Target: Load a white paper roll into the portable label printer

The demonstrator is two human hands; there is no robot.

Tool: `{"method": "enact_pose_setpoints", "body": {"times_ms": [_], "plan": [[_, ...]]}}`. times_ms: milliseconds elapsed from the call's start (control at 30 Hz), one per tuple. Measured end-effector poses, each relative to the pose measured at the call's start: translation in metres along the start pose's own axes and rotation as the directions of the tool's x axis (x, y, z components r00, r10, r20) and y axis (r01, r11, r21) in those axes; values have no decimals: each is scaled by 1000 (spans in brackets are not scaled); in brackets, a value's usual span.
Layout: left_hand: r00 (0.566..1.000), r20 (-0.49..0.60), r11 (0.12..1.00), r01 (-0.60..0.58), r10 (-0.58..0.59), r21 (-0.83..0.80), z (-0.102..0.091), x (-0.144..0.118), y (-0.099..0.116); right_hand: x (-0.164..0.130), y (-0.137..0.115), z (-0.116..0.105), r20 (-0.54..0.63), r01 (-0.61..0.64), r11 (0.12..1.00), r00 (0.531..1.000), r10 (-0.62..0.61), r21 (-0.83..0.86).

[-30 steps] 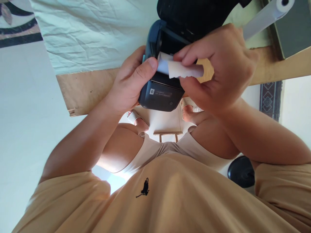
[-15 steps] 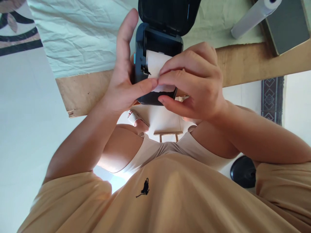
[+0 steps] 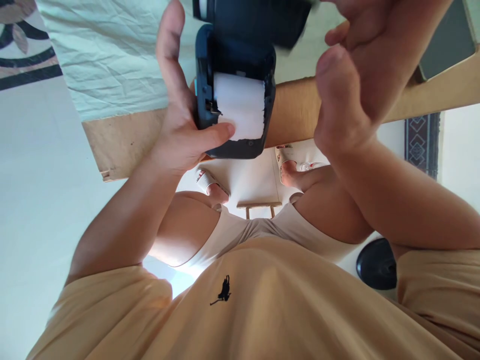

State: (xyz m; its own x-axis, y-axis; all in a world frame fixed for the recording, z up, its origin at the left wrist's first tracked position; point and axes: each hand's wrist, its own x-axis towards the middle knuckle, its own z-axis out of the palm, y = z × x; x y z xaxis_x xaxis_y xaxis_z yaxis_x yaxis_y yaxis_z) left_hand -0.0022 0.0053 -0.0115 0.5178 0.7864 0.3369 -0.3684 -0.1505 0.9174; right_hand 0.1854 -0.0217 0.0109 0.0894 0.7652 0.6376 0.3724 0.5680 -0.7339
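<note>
We see the left hand (image 3: 180, 125) cradling a small dark printer (image 3: 240, 150) at the table's (image 3: 294, 110) edge, its grip closed around the body, thumb (image 3: 221, 135) pinning the loose end of the white paper (image 3: 242, 102). To do this well, we would keep that paper flat and square, pressing lightly. The opened lid (image 3: 258, 20) is blurred and cut off above; the right hand's (image 3: 356, 90) fingers partly leave the frame, so we cannot tell its grip.
</note>
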Motion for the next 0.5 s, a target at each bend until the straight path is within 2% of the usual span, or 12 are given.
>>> {"method": "enact_pose_setpoints", "body": {"times_ms": [33,100,167,267,333,400,467,500], "plan": [[999,22,998,-26,25,53,-3,2,-1,0,-2,0,-25,35,999,999,-35,16],[977,198,993,-91,74,80,-8,5,-4,-2,-8,-3,-5,107,993,994,-107,-57],[974,219,994,-76,57,79,-12,8,-7,-4,-13,-6,140,71,984,989,-49,-161],[958,262,993,-107,119,-58,-12,10,-11,-8,-17,-9,327,-20,967,939,105,-255],[980,186,987,-45,74,-155,-7,9,-10,-11,-15,-9,391,-82,968,904,172,-236],[998,55,982,47,-38,-182,0,7,-6,-13,-13,-7,440,-147,970,871,221,-194],[991,-48,978,114,-124,-175,7,4,-1,-15,-10,-5,481,-215,962,834,271,-170],[988,-65,978,125,-138,-168,11,2,1,-15,-8,-4,491,-248,955,819,297,-164]]}}
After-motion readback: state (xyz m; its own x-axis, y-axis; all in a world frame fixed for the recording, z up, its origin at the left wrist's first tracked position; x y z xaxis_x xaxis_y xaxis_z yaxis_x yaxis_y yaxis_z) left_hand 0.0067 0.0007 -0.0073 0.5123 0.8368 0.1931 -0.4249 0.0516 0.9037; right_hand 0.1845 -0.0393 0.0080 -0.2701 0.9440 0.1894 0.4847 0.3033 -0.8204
